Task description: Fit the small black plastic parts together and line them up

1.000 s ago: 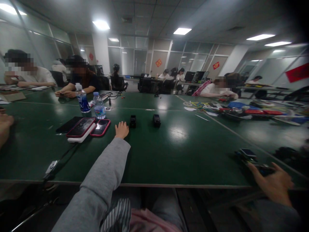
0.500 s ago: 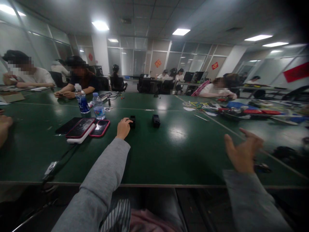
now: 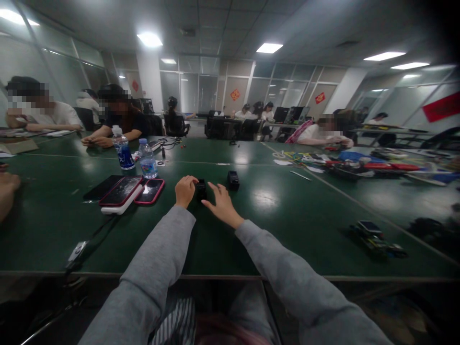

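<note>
Curled around the left side of a small black block point(image 3: 201, 189), the left hand point(image 3: 186, 190) has its grip closed on it, thumb above and fingers wrapped at the edge. The right hand point(image 3: 223, 206) lies just beside the block with its grip spread wide, fingers fanned and flat. Its forefinger points at the block's right side, but whether it touches cannot be told.

The left hand covers the near left face of the block. The block is too dark and small to show any marking, or whether it rests on the desk point(image 3: 287, 225) or is raised a little. It looks boxy, matt black and roughly cube-shaped, and it sits near the middle of the green desk, straight ahead of the person.

A second black block point(image 3: 233, 178) of like shape stands just beyond the right hand. Phones in red cases point(image 3: 149, 190) lie to the left, near two water bottles point(image 3: 147, 160). Grey sleeves cover both arms.
</note>
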Available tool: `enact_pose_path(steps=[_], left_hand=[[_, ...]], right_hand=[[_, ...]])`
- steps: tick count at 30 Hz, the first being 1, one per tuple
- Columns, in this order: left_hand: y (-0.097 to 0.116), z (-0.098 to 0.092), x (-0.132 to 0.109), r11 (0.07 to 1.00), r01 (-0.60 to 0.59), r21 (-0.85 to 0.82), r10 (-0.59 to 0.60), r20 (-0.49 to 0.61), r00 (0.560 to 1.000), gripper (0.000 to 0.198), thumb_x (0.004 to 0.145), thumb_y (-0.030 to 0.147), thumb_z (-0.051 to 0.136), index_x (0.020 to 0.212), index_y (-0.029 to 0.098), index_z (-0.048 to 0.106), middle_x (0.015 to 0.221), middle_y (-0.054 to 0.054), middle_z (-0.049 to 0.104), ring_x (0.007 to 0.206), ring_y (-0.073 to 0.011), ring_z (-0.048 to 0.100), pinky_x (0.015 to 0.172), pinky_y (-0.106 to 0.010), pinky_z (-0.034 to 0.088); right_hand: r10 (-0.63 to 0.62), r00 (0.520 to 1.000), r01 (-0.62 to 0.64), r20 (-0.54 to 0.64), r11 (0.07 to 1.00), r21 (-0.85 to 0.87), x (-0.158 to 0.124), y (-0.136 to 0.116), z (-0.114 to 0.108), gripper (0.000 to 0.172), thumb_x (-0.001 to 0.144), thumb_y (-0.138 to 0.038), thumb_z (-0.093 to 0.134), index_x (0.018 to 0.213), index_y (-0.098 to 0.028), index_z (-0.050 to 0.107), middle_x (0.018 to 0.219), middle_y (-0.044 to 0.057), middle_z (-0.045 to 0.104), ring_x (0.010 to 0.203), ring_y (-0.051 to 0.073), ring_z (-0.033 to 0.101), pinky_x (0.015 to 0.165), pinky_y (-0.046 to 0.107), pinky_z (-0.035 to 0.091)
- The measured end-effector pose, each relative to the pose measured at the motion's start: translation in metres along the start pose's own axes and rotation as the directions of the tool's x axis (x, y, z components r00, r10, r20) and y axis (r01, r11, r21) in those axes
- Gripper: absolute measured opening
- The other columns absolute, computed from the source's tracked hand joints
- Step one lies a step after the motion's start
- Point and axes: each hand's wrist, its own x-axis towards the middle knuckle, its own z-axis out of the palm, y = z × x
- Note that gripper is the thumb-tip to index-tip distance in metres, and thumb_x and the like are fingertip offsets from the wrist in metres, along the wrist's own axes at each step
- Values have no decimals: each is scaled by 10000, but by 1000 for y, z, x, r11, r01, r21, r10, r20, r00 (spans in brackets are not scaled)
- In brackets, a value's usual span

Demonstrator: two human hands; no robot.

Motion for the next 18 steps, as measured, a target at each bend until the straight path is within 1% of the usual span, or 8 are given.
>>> enact_pose_path(steps=[3, 5, 7, 9, 11, 12, 15, 18], left_hand=[[-10, 2, 1, 998, 46, -46, -49, -70, 996, 361, 901, 107, 345, 913, 200, 694, 966, -46, 715, 959, -170, 627, 906, -288, 451], [-19, 4, 3, 989, 99, -109, -113, -127, 985, 346, 884, 109, 363, 915, 206, 695, 929, -38, 721, 932, -170, 639, 883, -287, 454], [-27, 4, 5, 963, 190, -191, -227, -197, 954, 350, 866, 101, 364, 935, 213, 687, 860, -17, 722, 857, -161, 653, 832, -278, 462], [-34, 5, 8, 922, 280, -268, -347, -250, 904, 352, 855, 102, 362, 955, 219, 679, 834, -2, 725, 818, -152, 658, 801, -267, 465], [-38, 6, 10, 886, 342, -312, -425, -252, 869, 342, 845, 109, 371, 940, 222, 680, 816, 5, 728, 808, -148, 662, 794, -260, 465], [-39, 7, 10, 875, 362, -321, -445, -238, 864, 335, 841, 113, 378, 926, 224, 683, 810, 8, 729, 811, -146, 664, 796, -258, 464], [-37, 7, 9, 867, 381, -321, -449, -171, 877, 316, 839, 124, 399, 903, 228, 690, 802, 13, 731, 812, -142, 665, 801, -256, 461], [-32, 7, 7, 885, 367, -287, -408, -96, 908, 313, 852, 127, 405, 883, 230, 699, 795, 19, 729, 795, -137, 662, 787, -255, 457]], right_hand=[[-56, 996, 57, 66, 998, -14, 19, -21, 23, 844, 820, -644, 594, 1512, -370, 195, 1544, 127, 126, 1402, 406, 218, 1053, 578, 350], [-8, 993, 12, 115, 999, -30, 31, -25, 31, 885, 801, -643, 622, 1517, -341, 199, 1561, 144, 65, 1412, 414, 195, 1064, 567, 332], [82, 982, -79, 170, 996, -28, 38, -22, 34, 828, 827, -612, 610, 1503, -291, 256, 1536, 183, 146, 1382, 392, 282, 1053, 532, 350], [142, 967, -145, 212, 989, -5, 40, -15, 33, 713, 873, -543, 581, 1473, -260, 317, 1439, 191, 330, 1298, 336, 420, 1025, 486, 386], [163, 961, -174, 222, 984, 29, 34, -8, 26, 639, 886, -447, 581, 1443, -235, 350, 1311, 170, 459, 1183, 281, 521, 990, 445, 423], [166, 961, -180, 222, 982, 47, 29, -5, 21, 630, 872, -400, 595, 1428, -219, 360, 1264, 160, 491, 1132, 261, 550, 973, 428, 438], [110, 961, -144, 253, 982, 119, 0, 1, -5, 622, 822, -325, 635, 1381, -190, 400, 1213, 141, 521, 1056, 224, 578, 945, 397, 464], [-5, 962, -52, 274, 978, 203, -43, 8, -41, 607, 820, -352, 636, 1371, -212, 420, 1246, 119, 525, 1098, 216, 567, 971, 398, 465]])
